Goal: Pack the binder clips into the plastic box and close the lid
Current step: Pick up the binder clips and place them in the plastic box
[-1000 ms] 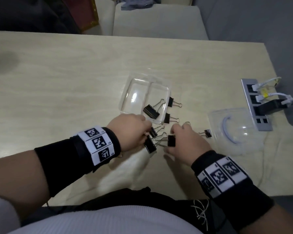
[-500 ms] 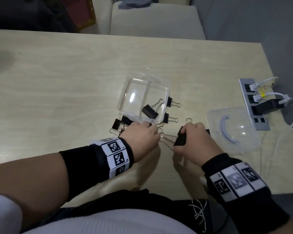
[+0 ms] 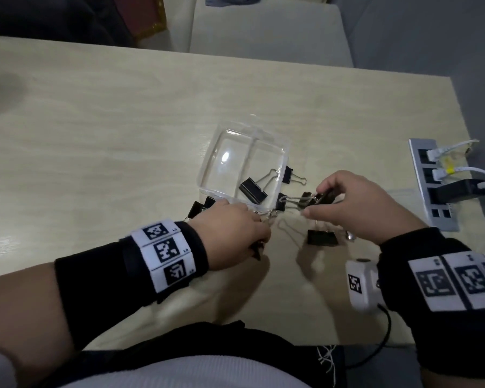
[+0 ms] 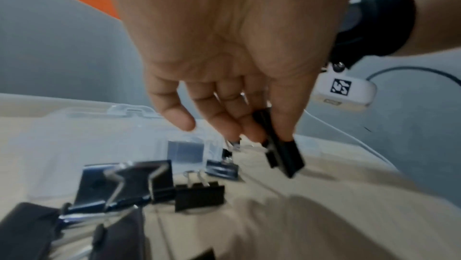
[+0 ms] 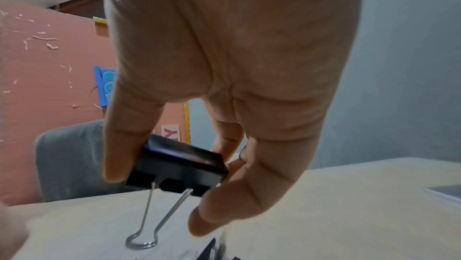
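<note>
Right hand (image 3: pixel 356 203) pinching a binder clip (image 5: pixel 178 171) above the bench (image 3: pixel 123 135), just right of the plastic box (image 3: pixel 227 138); left hand (image 4: pixel 224 57) gripping another clip (image 4: pixel 282 154). Risking dangling handles snagging neighbouring clips, dropping short of the box.

Black binder clips (image 3: pixel 253 189) (silver handles), clear plastic box (image 3: pixel 226 141), seemingly pale-wood table (image 3: pixel 95 130).

You sit in a home room: a pale wood-grain table (image 3: pixel 123 130), cushioned beige chairs (image 3: pixel 266 29) pushed to its far edge, a power strip (image 3: pixel 426 191) with chargers near its right edge, and a scuffed pink wall (image 5: pixel 49 57) with paper decorations.
</note>
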